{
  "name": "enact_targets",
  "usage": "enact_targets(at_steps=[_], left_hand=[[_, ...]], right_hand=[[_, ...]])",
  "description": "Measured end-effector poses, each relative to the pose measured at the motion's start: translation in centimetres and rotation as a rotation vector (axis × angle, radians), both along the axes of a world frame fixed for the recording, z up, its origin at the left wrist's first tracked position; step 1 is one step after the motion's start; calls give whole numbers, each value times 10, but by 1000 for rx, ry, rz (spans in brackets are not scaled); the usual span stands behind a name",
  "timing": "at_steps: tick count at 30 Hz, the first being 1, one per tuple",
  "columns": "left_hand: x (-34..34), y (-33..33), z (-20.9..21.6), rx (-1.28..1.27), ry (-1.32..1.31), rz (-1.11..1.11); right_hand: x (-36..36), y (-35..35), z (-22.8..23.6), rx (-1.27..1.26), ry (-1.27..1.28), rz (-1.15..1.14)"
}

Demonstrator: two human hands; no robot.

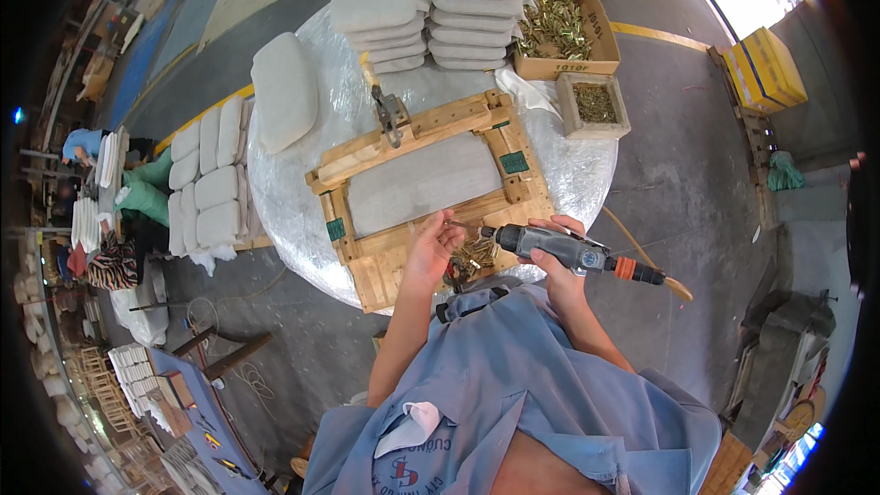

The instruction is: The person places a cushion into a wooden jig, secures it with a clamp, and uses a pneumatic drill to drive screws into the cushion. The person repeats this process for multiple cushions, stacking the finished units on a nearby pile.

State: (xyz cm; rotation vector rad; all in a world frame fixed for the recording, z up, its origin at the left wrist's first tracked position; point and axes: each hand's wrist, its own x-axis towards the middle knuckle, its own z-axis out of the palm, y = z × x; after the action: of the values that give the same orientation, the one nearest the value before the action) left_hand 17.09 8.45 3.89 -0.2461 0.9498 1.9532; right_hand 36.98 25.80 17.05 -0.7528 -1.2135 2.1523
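My right hand [556,252] is wrapped round the grey body of a pneumatic screwdriver [543,245], held level with its bit pointing left. At the bit's tip, my left hand [435,243] has its fingers pinched together; what they hold is too small to make out. Both hands are over the near side of a wooden frame jig [403,243]. A grey fabric-covered pad [426,183] lies inside the jig. On the jig's far bar stands a metal toggle clamp [390,115]. Brass-coloured fasteners [477,257] lie in a heap on the near board, partly hidden by the screwdriver.
The round table [284,192] is wrapped in shiny film. Stacked grey pads [472,9] stand at its far side, beside a cardboard box [587,64] of brass-coloured hardware and a wooden box [596,128] of small screws. An air hose [628,234] runs off right. Other people work far left.
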Motion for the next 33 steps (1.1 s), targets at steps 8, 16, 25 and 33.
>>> enact_targets(at_steps=[8, 16, 25, 33], left_hand=[[6, 1, 7, -13, -35, 74], [7, -1, 12, -9, -9, 32], [9, -4, 12, -16, 113, -17], [3, -5, 6, -22, -64, 143]], right_hand=[[3, 5, 0, -51, -40, -37], [4, 8, -1, -69, -47, -37], [4, 5, -1, -92, -55, -34], [5, 4, 1, -78, -57, -17]])
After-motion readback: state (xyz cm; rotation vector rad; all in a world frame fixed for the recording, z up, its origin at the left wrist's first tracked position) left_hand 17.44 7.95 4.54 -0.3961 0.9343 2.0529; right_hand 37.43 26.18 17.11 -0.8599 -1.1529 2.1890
